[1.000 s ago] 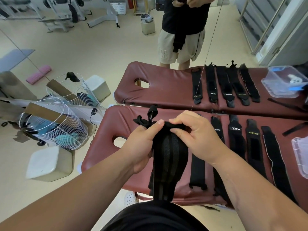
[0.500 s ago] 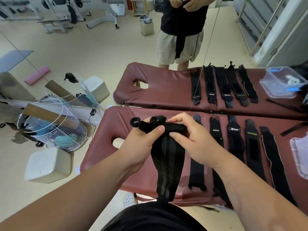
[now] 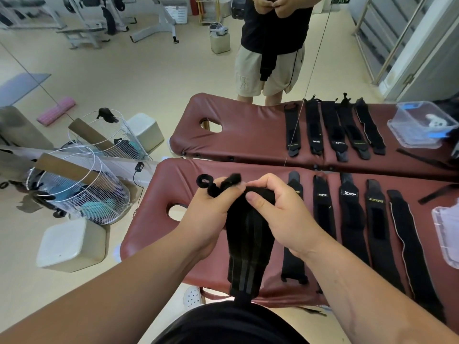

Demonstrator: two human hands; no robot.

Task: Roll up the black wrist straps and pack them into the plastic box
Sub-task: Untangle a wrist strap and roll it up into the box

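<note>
Two hands: left hand (image 3: pixel 206 219) and right hand (image 3: pixel 278 219) are up close together on one strap, fingers curled, thumbs and fingertips pinching its top end from either side.
Strap in play: the black strap (image 3: pixel 246 244) hangs from that pinch down toward the person's body, tail dropping past the near edge of the worktop (image 3: pixel 171 182).
Loop: the thumb loop (image 3: pixel 205 181) pokes out up and left of the left hand's fingers, free.
Long axis: from the hands straight back to the body. The bunched top edge lies crosswise, hand to hand, so by my read the roll travels down that length.
Stage: looks like the very start, with most of the strap unrolled.
Waiting: five flat straps (image 3: pixel 350 219) lie side by side to the right of the right hand, the nearest partly behind it.
Box: the plastic box (image 3: pixel 447 239) sits well right of both hands, beyond the whole row and cut by the frame edge. The right hand is nearer for the drop.
Watch: that loose tail could skew the roll.
</note>
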